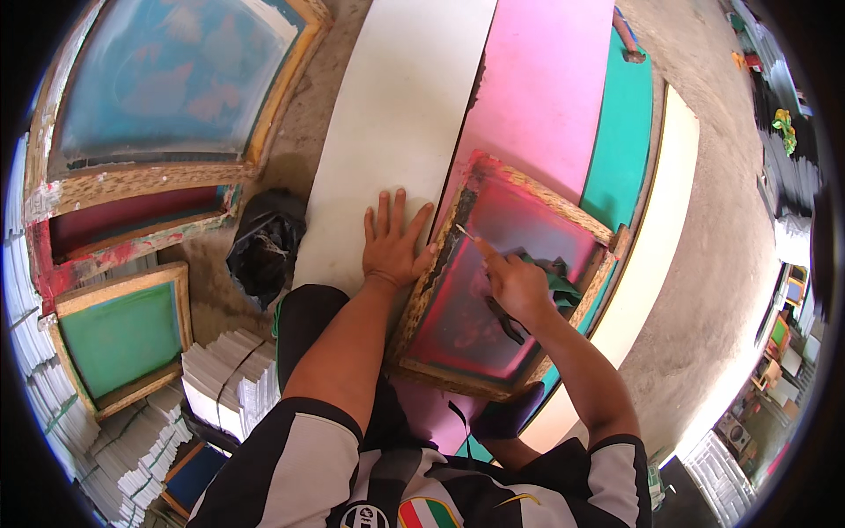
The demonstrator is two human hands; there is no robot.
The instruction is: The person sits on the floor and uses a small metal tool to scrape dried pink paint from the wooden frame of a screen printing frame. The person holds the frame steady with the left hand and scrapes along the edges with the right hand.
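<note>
My left hand (pixel 394 244) lies flat with fingers spread on a long white board (pixel 400 97), its thumb beside a wooden-framed printing screen (pixel 493 202). The screen has a pinkish-grey mesh with red stains along its frame, and it rests tilted over a pink board (pixel 541 97). Above the mesh, my right hand (pixel 519 286) is closed around a thin tool (pixel 464 231) with a pale tip that points to the screen's left side. A crumpled dark green and black cloth or plastic piece (pixel 561 283) shows around that hand; whether the hand grips it too is hidden.
A green board (pixel 627 132) and a cream board (pixel 664 185) lie to the right. On the left stand a large blue screen (pixel 167 79), a green screen (pixel 123 334), a black plastic bag (pixel 264 246) and tied stacks of white sheets (pixel 231 378).
</note>
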